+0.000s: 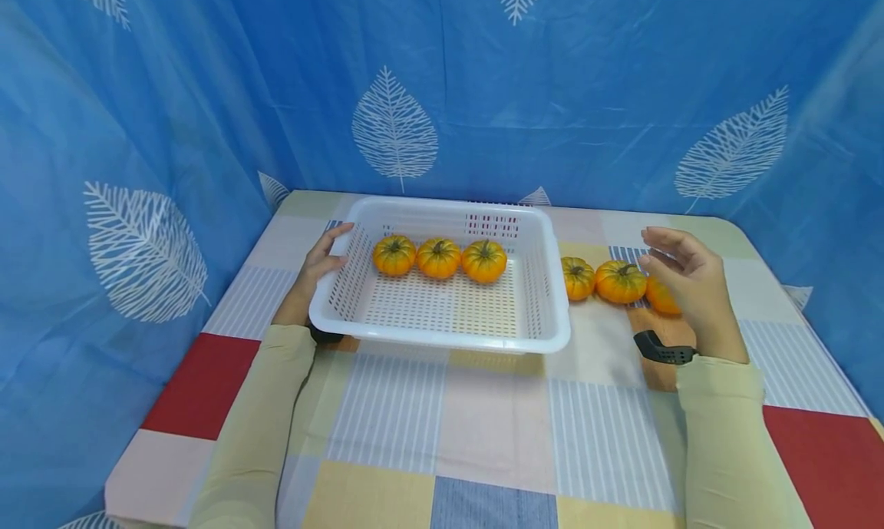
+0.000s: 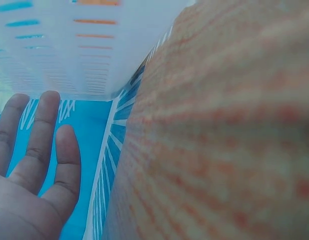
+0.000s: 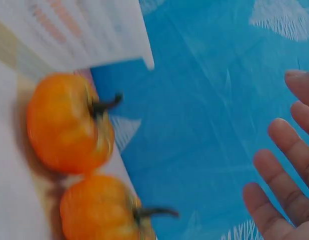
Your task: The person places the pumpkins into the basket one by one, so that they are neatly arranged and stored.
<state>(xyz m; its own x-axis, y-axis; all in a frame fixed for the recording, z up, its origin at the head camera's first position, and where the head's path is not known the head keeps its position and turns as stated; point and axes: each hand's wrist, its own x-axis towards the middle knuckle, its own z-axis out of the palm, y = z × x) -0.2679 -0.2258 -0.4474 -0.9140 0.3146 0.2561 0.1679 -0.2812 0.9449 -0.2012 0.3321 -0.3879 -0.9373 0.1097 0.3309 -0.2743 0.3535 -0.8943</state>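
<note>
A white plastic basket (image 1: pixel 442 335) with slotted walls holds three small orange pumpkins (image 1: pixel 439 259) in a row near its back wall. At its left end is my left hand (image 1: pixel 320 262), fingertips right at the rim. The left wrist view shows that hand's fingers (image 2: pixel 38 135) extended beside the slotted basket wall (image 2: pixel 94 55). My right hand (image 1: pixel 687 272) hovers over the right end of a second row of three pumpkins (image 1: pixel 621 282) and partly hides the rightmost one. Its fingers (image 3: pixel 287 142) are spread and hold nothing in the right wrist view, away from the stemmed pumpkins (image 3: pixel 69 125).
A patchwork-check tablecloth (image 1: pixel 497 429) covers the table. Blue curtains (image 1: pixel 483 130) with white leaf prints hang behind the table and along both sides. The basket's right wall stands close to the leftmost loose pumpkin (image 1: pixel 577 278).
</note>
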